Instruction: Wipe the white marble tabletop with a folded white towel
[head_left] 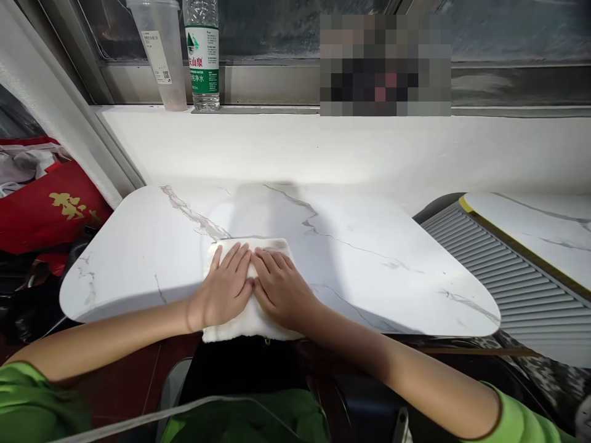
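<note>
A white cloth [272,326] lies spread on the white marble-patterned table [378,246], its lower edge reaching past the table's front edge. My left hand [226,283] rests flat on the cloth with its fingers stretched out. Beside it, my right hand [281,286] also presses flat on the cloth, fingers extended and pointing away from me. The two hands sit close together near the middle of the cloth. Neither hand is gripping it, and the part under the palms is hidden.
On the window ledge stand a translucent plastic cup [161,55] and a water bottle [203,61]. A red bag [60,203] lies at the left. To the right are a grey ribbed surface [503,277] and another marble-patterned top [540,227]. A patch by the window is blurred out.
</note>
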{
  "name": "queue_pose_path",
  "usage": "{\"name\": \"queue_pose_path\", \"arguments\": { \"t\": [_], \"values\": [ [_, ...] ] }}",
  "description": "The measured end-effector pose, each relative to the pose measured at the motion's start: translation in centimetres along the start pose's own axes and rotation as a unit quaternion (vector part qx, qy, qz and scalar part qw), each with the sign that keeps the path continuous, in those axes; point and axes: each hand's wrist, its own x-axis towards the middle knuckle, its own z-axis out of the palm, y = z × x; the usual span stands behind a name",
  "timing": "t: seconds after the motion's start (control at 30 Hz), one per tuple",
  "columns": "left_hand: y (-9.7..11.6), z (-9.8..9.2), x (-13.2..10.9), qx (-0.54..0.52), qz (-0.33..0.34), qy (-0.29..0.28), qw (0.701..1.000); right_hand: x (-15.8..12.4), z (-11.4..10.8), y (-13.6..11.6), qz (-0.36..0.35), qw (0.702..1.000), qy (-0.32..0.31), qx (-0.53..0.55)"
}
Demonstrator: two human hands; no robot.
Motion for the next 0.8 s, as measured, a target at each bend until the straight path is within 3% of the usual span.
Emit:
{"name": "queue_pose_path", "arguments": {
  "t": [0.13, 0.3, 0.4, 0.5, 0.63, 0.8],
  "values": [
    [-2.0, -0.2, 2.9, -0.005, -0.044, 0.002, 0.999, 3.1, 1.4, 1.7, 0.016, 1.0, 0.004, 0.02],
    [-7.0, -0.3, 9.9, 0.0, -0.085, 0.023, 0.996, 10.4, 3.8, 6.1, 0.001, 0.999, -0.032, 0.002],
    [-9.7, -0.6, 13.9, -0.003, -0.089, 0.041, 0.995, 14.2, 5.1, 8.4, 0.042, 0.998, -0.037, -0.018],
    [-11.1, -0.8, 16.4, -0.004, -0.09, 0.055, 0.994, 16.3, 5.9, 9.8, 0.081, 0.996, -0.03, -0.004],
    [-11.3, -0.7, 16.7, 0.003, -0.096, 0.06, 0.994, 16.5, 6.3, 10.5, 0.078, 0.997, -0.021, 0.019],
    [-10.1, -0.5, 14.0, 0.009, -0.098, 0.046, 0.994, 14.4, 5.9, 9.1, 0.06, 0.998, -0.018, 0.002]
  ]
}}
